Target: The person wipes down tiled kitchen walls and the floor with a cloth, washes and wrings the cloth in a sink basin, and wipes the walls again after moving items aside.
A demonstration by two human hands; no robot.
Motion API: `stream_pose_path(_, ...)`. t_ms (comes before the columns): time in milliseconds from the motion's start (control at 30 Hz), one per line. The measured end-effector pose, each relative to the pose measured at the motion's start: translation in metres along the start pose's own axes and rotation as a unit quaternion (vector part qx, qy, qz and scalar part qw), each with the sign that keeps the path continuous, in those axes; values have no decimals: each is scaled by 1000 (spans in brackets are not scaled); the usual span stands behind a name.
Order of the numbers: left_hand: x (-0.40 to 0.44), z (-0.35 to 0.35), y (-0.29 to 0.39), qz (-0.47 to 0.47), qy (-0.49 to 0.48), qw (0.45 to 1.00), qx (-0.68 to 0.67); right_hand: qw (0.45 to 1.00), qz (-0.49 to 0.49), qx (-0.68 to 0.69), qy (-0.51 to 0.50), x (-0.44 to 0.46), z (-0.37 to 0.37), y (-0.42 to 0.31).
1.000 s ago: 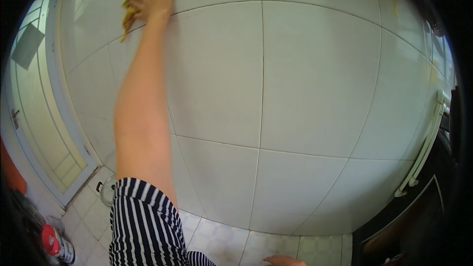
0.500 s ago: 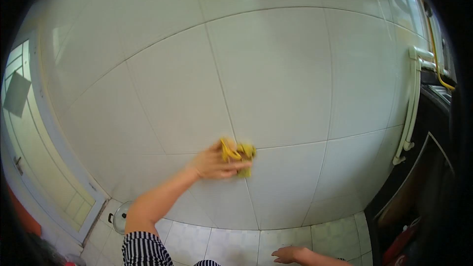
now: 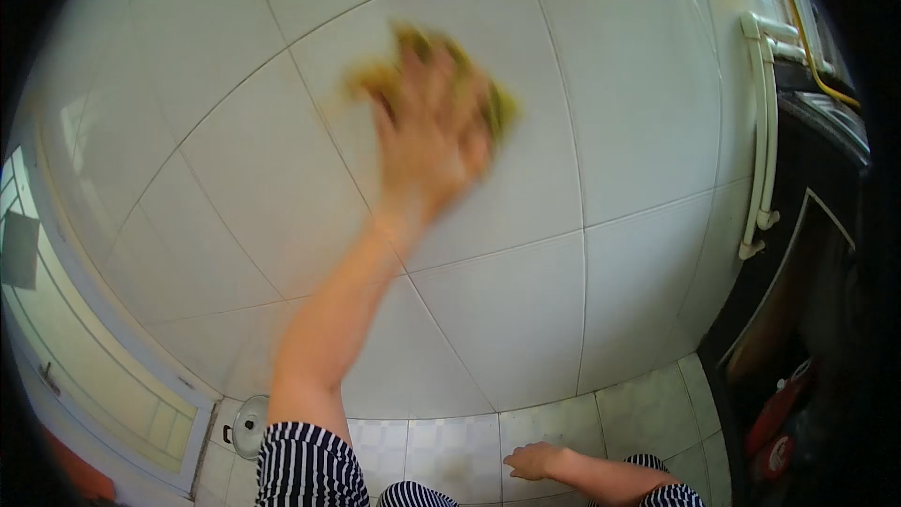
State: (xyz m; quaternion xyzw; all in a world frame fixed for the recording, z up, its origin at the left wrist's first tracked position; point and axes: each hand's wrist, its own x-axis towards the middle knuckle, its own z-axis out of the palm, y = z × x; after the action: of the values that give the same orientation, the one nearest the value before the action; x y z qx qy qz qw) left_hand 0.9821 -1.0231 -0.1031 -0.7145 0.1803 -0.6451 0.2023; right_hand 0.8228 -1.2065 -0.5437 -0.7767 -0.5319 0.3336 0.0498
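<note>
My left hand (image 3: 427, 141) is up on the white tiled wall (image 3: 488, 197), its fingers over a yellow cloth (image 3: 502, 113). The cloth is pressed between the palm and the tiles and sticks out on both sides. Hand and cloth are blurred by motion. Low down by my striped clothing, my right hand (image 3: 531, 461) hangs above the pale floor tiles. It holds nothing that I can see, and its fingers are loosely stretched out to the left.
A glass pot lid (image 3: 250, 427) lies on the floor at the lower left, beside a white door (image 3: 89, 357). On the right, white pipes (image 3: 762, 141) run down next to a dark counter (image 3: 817, 131) with a yellow hose (image 3: 807, 61). Red items (image 3: 777, 422) sit beneath the counter.
My left hand has swept the cloth upward across the wall from the lower tile joint. The view has shifted and tilted. My right hand stays low, a little higher in view.
</note>
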Motion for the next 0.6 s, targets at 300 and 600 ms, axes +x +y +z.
stream_pose_path(300, -14, -22, -31, 203, -154, 943, -213, 1000, 4, 15, -6, -17, -19, 8)
stream_pose_path(600, 113, 27, 0, 11, 91, 994, 66, 1000, -8, 5, -22, 14, -11, 4)
